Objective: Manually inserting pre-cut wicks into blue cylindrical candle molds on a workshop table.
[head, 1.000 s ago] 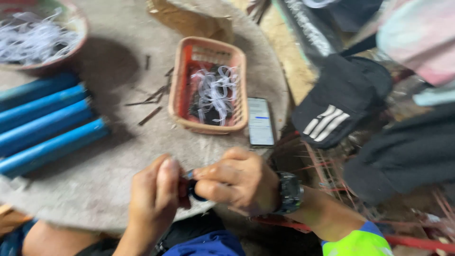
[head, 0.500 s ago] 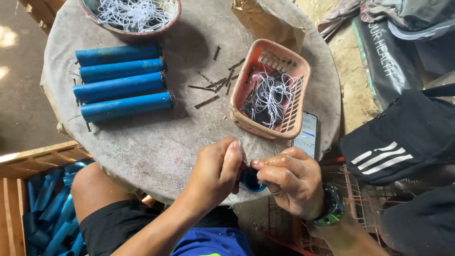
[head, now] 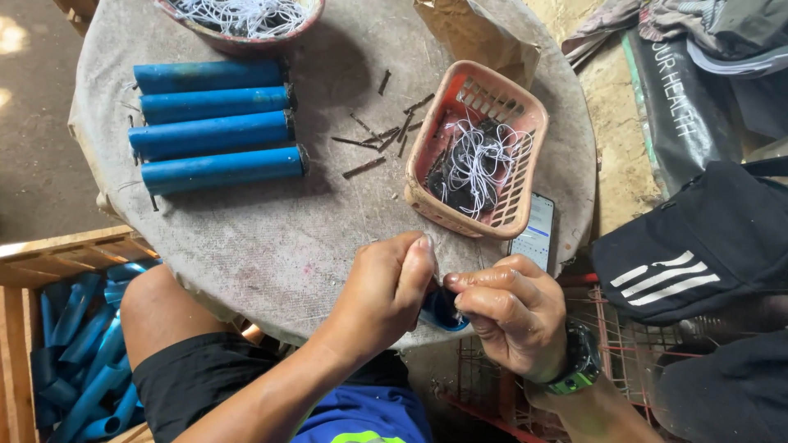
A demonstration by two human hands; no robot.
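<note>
Pinching smooth blue tube [head: 443,313] — left hand [head: 386,295], right hand [head: 513,316].

Your arms are bare to the elbow and beyond, with no sleeves in view. On your right wrist you wear a dark wristwatch [head: 579,367] with a green-edged strap. You have black shorts [head: 201,376] on, and a blue shirt [head: 369,414] with a bright yellow-green patch.

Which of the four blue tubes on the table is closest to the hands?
The bottom blue tube of the row, the one lowest in the picture. The other three lie beyond it, farther from the left hand and right hand.
</note>
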